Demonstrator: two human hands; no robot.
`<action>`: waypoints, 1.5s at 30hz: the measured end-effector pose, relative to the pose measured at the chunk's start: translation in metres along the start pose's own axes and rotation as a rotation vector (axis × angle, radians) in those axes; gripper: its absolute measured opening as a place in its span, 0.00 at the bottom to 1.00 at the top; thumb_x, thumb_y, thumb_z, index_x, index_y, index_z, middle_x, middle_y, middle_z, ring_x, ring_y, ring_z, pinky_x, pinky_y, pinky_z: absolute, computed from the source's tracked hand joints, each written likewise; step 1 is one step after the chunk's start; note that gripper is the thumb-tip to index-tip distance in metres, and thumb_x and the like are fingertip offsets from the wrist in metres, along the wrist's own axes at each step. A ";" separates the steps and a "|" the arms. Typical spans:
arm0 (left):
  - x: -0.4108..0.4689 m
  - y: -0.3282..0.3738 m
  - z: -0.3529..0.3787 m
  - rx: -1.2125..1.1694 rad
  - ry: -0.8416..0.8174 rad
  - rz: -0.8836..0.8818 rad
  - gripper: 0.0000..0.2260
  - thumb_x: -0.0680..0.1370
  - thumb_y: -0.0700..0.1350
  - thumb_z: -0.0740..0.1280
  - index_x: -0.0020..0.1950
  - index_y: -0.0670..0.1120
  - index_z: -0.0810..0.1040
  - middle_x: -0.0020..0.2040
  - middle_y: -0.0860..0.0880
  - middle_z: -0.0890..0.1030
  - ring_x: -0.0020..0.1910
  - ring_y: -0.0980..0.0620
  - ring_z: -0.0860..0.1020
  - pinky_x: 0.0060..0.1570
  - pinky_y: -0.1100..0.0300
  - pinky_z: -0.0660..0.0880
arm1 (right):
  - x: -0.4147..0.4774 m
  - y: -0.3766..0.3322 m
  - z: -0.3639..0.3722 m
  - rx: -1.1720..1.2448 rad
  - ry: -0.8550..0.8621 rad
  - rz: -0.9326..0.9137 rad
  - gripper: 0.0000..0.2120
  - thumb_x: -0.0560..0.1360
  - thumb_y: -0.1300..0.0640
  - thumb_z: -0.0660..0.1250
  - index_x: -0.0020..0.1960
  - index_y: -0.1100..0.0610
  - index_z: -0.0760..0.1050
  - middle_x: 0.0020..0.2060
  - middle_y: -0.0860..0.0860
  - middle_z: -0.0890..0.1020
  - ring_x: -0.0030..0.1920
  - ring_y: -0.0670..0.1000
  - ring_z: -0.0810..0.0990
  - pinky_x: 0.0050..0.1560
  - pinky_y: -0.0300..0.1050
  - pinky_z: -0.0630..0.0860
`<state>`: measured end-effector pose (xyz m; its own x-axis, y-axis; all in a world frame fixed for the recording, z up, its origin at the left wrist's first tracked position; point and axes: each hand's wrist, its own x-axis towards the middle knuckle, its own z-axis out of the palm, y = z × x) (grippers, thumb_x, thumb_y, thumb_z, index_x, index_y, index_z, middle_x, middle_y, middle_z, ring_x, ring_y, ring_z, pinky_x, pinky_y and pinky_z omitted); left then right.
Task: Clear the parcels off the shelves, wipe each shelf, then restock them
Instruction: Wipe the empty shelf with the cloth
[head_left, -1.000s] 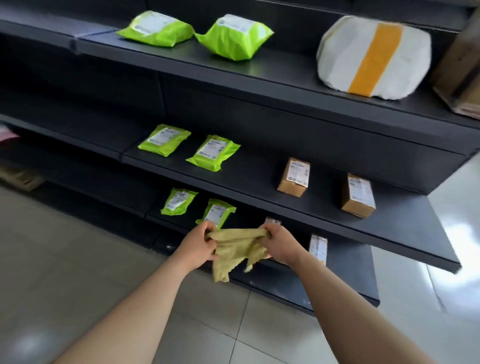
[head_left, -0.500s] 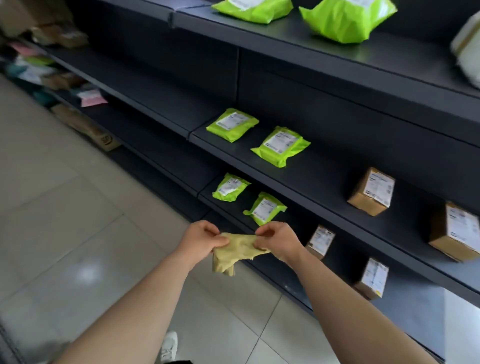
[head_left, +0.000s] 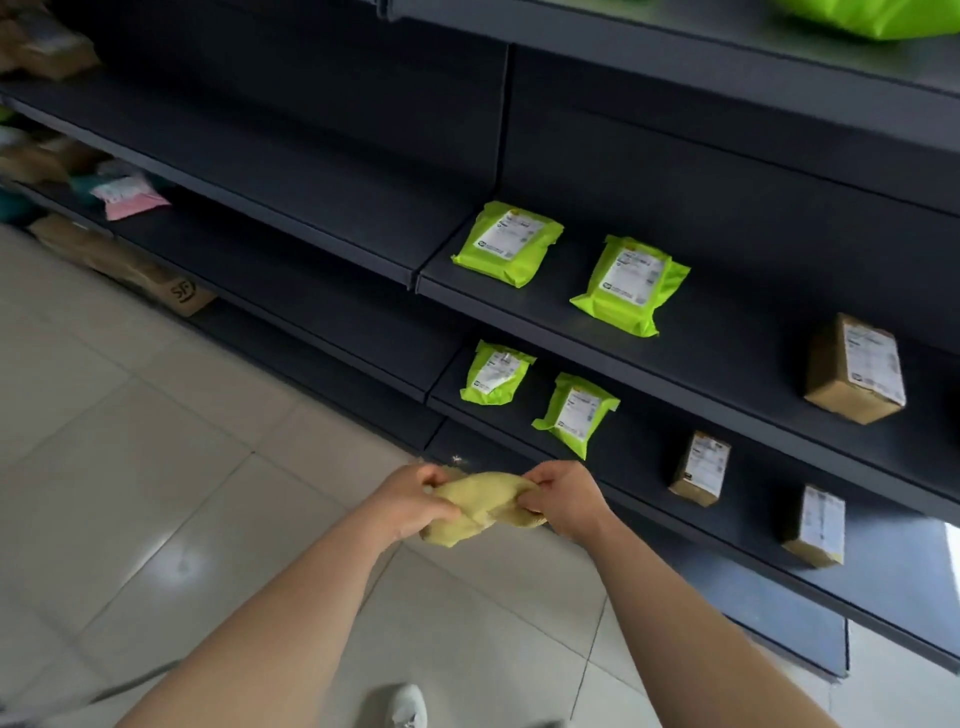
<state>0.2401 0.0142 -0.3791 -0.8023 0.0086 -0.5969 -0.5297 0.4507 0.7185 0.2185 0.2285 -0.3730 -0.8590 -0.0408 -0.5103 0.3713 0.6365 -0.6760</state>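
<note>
A bunched yellow cloth (head_left: 480, 506) hangs between my hands over the floor in front of the dark shelves. My left hand (head_left: 410, 501) grips its left end and my right hand (head_left: 566, 499) pinches its right end. On the middle shelf (head_left: 727, 358) lie two green parcels (head_left: 506, 244) (head_left: 628, 286) and a brown box (head_left: 857, 369). The lower shelf (head_left: 649, 467) holds two smaller green parcels (head_left: 496, 371) (head_left: 574, 413) and two brown boxes (head_left: 698, 467) (head_left: 815, 525). Another green parcel (head_left: 883, 18) sits on the top shelf.
To the left, the neighbouring shelf bay holds a pink parcel (head_left: 130, 195), cardboard boxes (head_left: 47, 49) and a brown box marked SF (head_left: 156, 280) low down. Pale floor tiles (head_left: 156, 467) spread out at left. A white shoe (head_left: 408, 706) shows at the bottom edge.
The view has swung left and down, so the shelves shifted right in frame. Both hands drew closer together and gathered the cloth into a tighter bunch.
</note>
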 end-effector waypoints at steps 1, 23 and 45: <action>0.008 -0.005 -0.005 0.010 -0.037 0.008 0.12 0.68 0.42 0.75 0.45 0.55 0.76 0.49 0.51 0.79 0.44 0.57 0.78 0.37 0.66 0.73 | 0.003 0.001 0.006 0.003 0.008 0.017 0.06 0.68 0.64 0.71 0.40 0.54 0.81 0.35 0.50 0.81 0.35 0.48 0.77 0.37 0.42 0.76; 0.272 -0.114 0.034 -0.056 -0.049 -0.067 0.15 0.71 0.37 0.72 0.56 0.47 0.79 0.49 0.48 0.82 0.48 0.50 0.81 0.47 0.59 0.79 | 0.228 0.122 0.130 0.083 0.211 0.267 0.12 0.74 0.66 0.60 0.42 0.49 0.73 0.41 0.48 0.79 0.40 0.51 0.77 0.40 0.45 0.76; 0.619 -0.294 0.187 0.142 -0.169 0.369 0.21 0.73 0.37 0.71 0.65 0.49 0.75 0.61 0.52 0.78 0.55 0.58 0.76 0.54 0.67 0.71 | 0.531 0.361 0.254 -0.265 0.567 0.174 0.16 0.80 0.53 0.56 0.64 0.55 0.74 0.65 0.57 0.66 0.63 0.59 0.66 0.66 0.52 0.67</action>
<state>-0.0500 0.0539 -1.0264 -0.8680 0.3332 -0.3681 -0.1632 0.5088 0.8453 -0.0145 0.2411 -1.0233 -0.8737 0.4471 -0.1916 0.4848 0.7683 -0.4180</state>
